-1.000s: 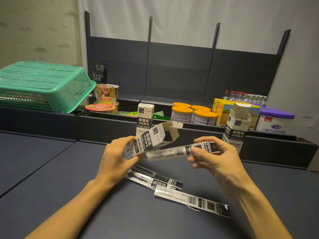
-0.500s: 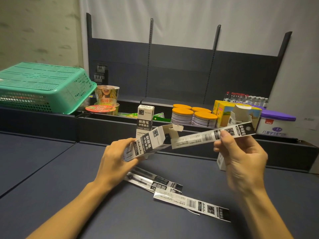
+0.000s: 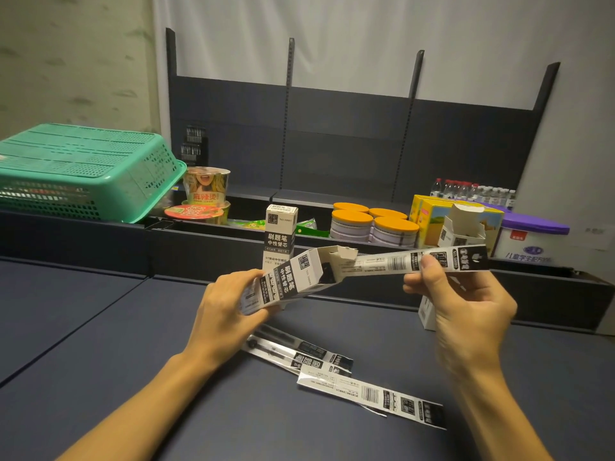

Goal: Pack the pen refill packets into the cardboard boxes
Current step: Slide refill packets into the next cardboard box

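Above the table (image 3: 100, 361), the left hand (image 3: 219, 314) holds an open box (image 3: 289, 281) left of the right hand's (image 3: 466, 311) refill packet (image 3: 416, 261), whose tip meets the box mouth; two packets (image 3: 332, 371) lie below, near the front edge.

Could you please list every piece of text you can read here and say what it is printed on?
"NO.50001", "刷题笔", "中性替芯": upright closed box.
"刷题笔 中性替芯": open box gripped by left hand.
"麻辣烫": noodle cup.
Packet pinched by right hand, table packets, white tub: print too small or blurred.
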A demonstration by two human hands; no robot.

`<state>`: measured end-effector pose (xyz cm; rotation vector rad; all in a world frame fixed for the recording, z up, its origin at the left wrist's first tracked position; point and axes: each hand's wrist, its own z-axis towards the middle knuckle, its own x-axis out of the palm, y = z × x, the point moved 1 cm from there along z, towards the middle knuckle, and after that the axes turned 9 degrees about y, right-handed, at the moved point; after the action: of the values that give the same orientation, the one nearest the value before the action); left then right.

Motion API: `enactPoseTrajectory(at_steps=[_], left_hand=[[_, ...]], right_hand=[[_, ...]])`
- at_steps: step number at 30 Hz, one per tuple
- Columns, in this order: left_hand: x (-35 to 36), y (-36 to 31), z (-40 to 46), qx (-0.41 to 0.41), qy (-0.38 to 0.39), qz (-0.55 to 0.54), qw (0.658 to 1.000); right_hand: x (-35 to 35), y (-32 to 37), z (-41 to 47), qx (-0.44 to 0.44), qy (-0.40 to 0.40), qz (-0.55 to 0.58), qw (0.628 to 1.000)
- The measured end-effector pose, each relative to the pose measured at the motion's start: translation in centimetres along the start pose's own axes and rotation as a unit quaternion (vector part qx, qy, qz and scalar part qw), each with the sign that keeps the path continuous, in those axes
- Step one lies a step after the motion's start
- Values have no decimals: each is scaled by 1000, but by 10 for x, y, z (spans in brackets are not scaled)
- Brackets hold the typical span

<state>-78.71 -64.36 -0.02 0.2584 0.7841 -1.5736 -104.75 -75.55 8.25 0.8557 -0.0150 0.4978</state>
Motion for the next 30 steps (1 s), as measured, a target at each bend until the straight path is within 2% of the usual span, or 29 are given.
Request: enactPoseTrajectory(at_steps=[9,12,17,20,23,25,30], left_hand=[[0,0,0,7,4,1,1000],[2,1,0,11,8,2,1000],[3,0,0,25,8,4,1000],[2,0,0,22,6,2,1000],[2,0,0,20,6,3,1000],[2,0,0,18,4,3,1000],[3,1,-1,17,5,-2,1000]], right_hand=[[12,-7,-7,-33,60,-47,997],[20,-16,-7,-1,97,-65,993],[33,-32,-16,68,210,-112,969],[33,-29,-18,47,184,-119,975],[26,-25,-16,-38,117,-114,986],[23,-24,-14,-68,104,-114,986],[27,-35,-16,-23,147,-124,981]])
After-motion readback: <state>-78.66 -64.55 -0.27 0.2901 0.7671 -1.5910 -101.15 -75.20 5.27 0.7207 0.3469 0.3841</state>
